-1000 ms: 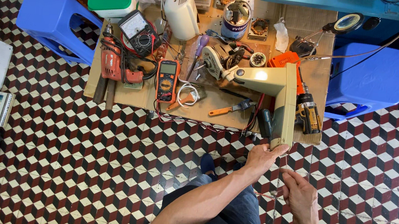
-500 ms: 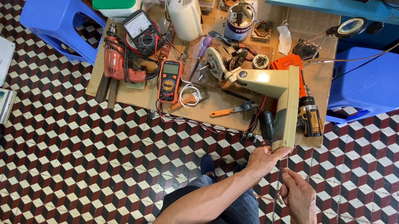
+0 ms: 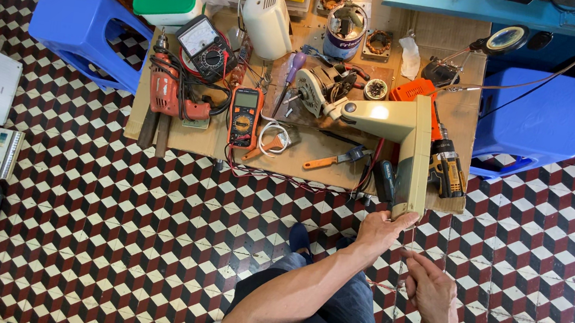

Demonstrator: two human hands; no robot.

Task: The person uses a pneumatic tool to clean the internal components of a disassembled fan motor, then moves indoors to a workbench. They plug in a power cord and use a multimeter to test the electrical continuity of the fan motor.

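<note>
The left hand (image 3: 379, 231) wraps its fingers around the near end of the beige L-shaped housing (image 3: 406, 135); the right hand (image 3: 431, 292) fingers pinch a thin wire (image 3: 402, 265) just below.

Multimeter (image 3: 244, 115) left of fan body (image 3: 405, 142), drill (image 3: 172, 94) further left, stools (image 3: 82, 30) flanking

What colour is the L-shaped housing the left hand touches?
Pale beige housing, head view.

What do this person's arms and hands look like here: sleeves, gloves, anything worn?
Both hands are bare, with no gloves: the left hand and the right hand. Both forearms are uncovered too. No watch, ring or bracelet is visible. A dark sleeve edge shows only near the bottom of the picture.
</note>
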